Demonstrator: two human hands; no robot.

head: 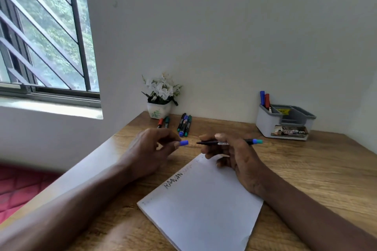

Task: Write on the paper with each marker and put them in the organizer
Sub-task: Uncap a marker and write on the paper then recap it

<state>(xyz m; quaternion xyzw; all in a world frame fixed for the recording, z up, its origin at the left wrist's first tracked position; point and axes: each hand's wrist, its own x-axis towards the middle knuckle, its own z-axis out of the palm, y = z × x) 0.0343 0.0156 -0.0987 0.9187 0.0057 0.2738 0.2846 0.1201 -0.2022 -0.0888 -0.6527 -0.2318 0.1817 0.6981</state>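
My right hand (pixel 234 153) holds an uncapped black-bodied marker (pixel 251 141) level above the paper (pixel 204 206), its bare tip pointing left and its blue-teal end pointing right. My left hand (pixel 149 149) pinches the marker's blue cap (pixel 183 143) a short gap from that tip. The white paper lies on the wooden desk and carries dark writing near its upper left edge. Several capped markers (pixel 184 124) lie in a loose row at the back of the desk. The grey-and-white organizer (pixel 285 122) stands at the back right with a blue and a red marker (pixel 264 99) upright in it.
A small white pot of white flowers (pixel 160 98) stands against the wall behind the loose markers. The desk's left edge (pixel 85 167) runs diagonally beside a red patterned surface below. A barred window fills the upper left.
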